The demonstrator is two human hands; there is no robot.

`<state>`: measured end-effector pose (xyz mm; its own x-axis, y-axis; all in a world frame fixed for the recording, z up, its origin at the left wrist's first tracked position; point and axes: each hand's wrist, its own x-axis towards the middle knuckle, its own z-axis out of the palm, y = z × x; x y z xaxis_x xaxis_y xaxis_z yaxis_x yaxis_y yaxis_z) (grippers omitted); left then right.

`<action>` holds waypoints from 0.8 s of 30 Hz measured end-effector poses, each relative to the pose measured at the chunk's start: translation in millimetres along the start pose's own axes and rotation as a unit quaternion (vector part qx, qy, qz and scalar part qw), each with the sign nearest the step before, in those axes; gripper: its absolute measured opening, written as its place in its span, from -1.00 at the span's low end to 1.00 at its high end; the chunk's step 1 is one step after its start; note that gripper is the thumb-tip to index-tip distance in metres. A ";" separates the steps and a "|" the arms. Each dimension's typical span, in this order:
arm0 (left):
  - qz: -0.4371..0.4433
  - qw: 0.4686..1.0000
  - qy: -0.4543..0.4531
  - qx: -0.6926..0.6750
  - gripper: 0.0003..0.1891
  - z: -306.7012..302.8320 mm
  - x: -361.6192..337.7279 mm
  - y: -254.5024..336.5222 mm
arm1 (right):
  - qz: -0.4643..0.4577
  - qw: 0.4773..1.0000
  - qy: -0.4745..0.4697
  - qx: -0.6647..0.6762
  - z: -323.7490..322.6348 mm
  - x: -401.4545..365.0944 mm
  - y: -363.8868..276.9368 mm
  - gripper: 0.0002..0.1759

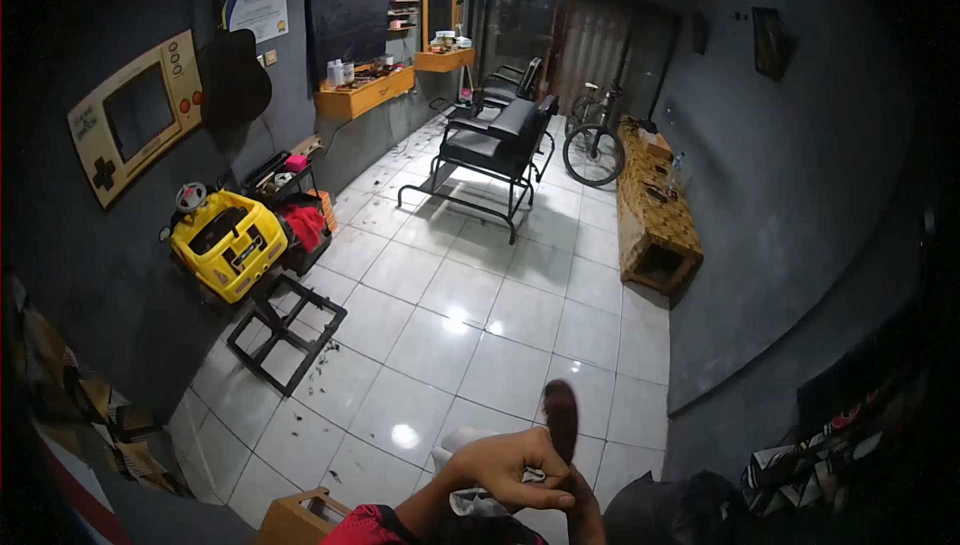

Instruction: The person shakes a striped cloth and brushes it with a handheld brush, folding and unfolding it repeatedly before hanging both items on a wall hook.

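At the bottom of the head view, my left hand (512, 467) reaches across from the lower left with its fingers curled closed; what they hold, if anything, is hidden. Beside it and partly behind it is my right hand (585, 513), mostly covered. A dark brown, rounded oblong thing (562, 417), slightly blurred, stands up from my right hand, which appears closed around its lower end. Its kind is not clear. Pale greyish cloth or plastic (470, 501) shows beneath and behind my left hand.
Black barber chairs (490, 145) stand ahead near wooden wall shelves (368, 93). On the left are a yellow toy car (228, 245) and a black metal frame (288, 333). A wooden bench (655, 210) and a bicycle (594, 153) stand right. Hair clippings lie on the tiles.
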<state>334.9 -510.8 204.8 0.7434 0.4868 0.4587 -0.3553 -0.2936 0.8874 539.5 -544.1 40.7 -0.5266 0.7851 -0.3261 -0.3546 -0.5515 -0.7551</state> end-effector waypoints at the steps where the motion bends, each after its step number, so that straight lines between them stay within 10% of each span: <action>1: -0.003 1.000 0.004 0.009 -0.56 -0.4 -0.3 0.5 | 0.035 0.999 -0.027 -0.018 -2.3 3.6 2.7 -0.50; 4: -0.006 0.999 0.029 0.018 -0.57 -1.7 -8.7 -0.6 | 0.209 0.945 -0.135 -0.212 -77.4 47.3 54.5 -0.38; 7: 0.024 0.998 0.049 -0.015 -0.56 -9.7 -19.6 -0.6 | 0.286 0.860 0.021 -0.421 -138.8 54.0 117.9 -0.36; 11: 0.053 0.995 0.065 -0.062 -0.54 -9.8 -21.4 -0.4 | 0.263 0.573 0.183 -0.754 -181.9 25.7 165.4 -0.50; 14: 0.005 0.999 0.037 -0.030 -0.54 -9.0 -20.1 3.0 | 0.297 0.630 0.201 -0.689 -227.6 23.0 172.8 -0.33; 18: -0.023 0.999 -0.035 -0.028 -0.55 -3.3 -6.2 -9.0 | 0.188 0.925 0.210 -0.254 -107.1 15.2 38.7 -0.48; 21: 0.057 0.993 -0.090 -0.041 -0.56 4.7 13.1 -12.0 | 0.062 0.997 0.037 -0.026 -62.7 22.1 -5.9 -0.48; 24: 0.071 0.988 -0.119 -0.070 -0.55 2.0 21.8 -1.6 | 0.096 0.979 -0.127 -0.129 -59.1 42.8 -8.2 -0.50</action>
<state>352.8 -501.4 213.2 0.7869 0.2375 0.5696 -0.5276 -0.2197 0.8206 565.5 -489.3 -0.7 -0.7516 0.5605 -0.3479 -0.0405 -0.5656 -0.8237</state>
